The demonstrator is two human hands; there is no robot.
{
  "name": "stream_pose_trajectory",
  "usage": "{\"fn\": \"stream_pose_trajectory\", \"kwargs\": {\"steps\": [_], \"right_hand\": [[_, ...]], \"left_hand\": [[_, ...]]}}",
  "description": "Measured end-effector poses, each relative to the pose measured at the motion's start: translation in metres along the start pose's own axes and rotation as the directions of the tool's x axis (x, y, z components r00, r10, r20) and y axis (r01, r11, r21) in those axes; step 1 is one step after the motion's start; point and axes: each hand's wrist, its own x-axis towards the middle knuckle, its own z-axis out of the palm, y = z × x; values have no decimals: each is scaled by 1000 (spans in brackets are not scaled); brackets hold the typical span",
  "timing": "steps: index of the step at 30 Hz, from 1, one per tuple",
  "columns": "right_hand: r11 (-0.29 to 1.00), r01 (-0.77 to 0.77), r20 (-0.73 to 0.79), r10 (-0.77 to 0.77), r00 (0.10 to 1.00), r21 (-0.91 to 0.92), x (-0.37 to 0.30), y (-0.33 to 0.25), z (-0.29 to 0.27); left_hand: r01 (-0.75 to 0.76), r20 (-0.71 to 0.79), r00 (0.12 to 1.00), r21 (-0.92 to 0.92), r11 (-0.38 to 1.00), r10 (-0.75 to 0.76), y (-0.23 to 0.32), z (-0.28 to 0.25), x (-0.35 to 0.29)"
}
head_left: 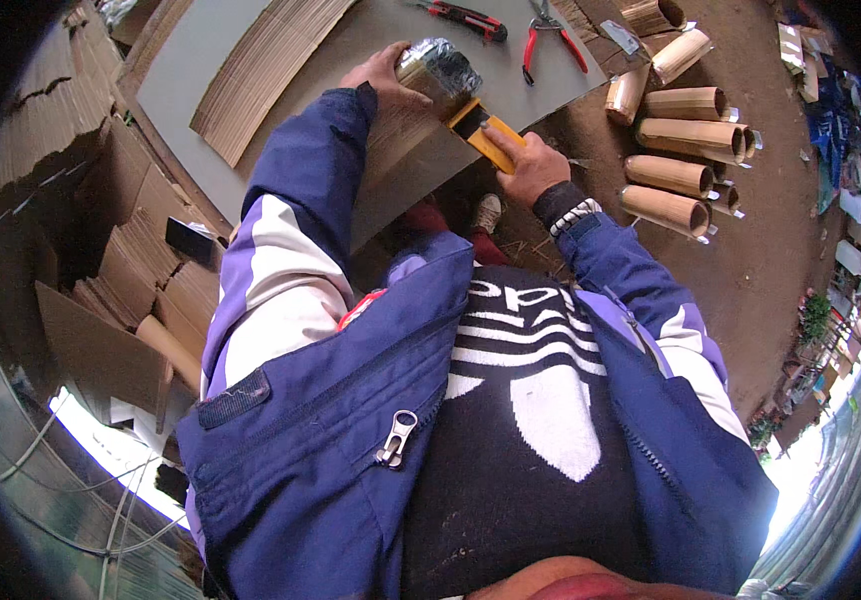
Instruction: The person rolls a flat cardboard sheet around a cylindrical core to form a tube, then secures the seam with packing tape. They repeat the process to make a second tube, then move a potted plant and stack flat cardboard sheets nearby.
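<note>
My left hand [385, 80] curls round the side of a shiny, crinkled, silvery roll [435, 75] above the grey tabletop [360, 50]. Its exact kind is unclear. In my right hand [535, 165] is a yellow tool [490, 145] with a black part, and one finger lies along it. The tool's far end is close against the roll's lower edge; whether they touch I cannot tell. A sheet of brown cardboard [405, 140] lies below the roll, partly behind my left sleeve.
A ridged cardboard strip [260, 75], a red-and-black utility knife [465, 20] and red-handled pliers [550, 45] lie on the table. Several cardboard tubes [670, 175] lie on the brown floor at right. Flattened cardboard [100, 345] is piled at left.
</note>
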Motion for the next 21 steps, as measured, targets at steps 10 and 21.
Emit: {"fn": "stream_pose_trajectory", "kwargs": {"steps": [10, 21], "right_hand": [[1000, 4, -82, -4, 997, -1, 11, -9, 8], [1000, -7, -44, 8, 999, 20, 38, -27, -5]], "left_hand": [[15, 42, 999, -251, 968, -5, -29, -9, 14], [-397, -745, 654, -191, 898, 131, 16, 29, -69]]}}
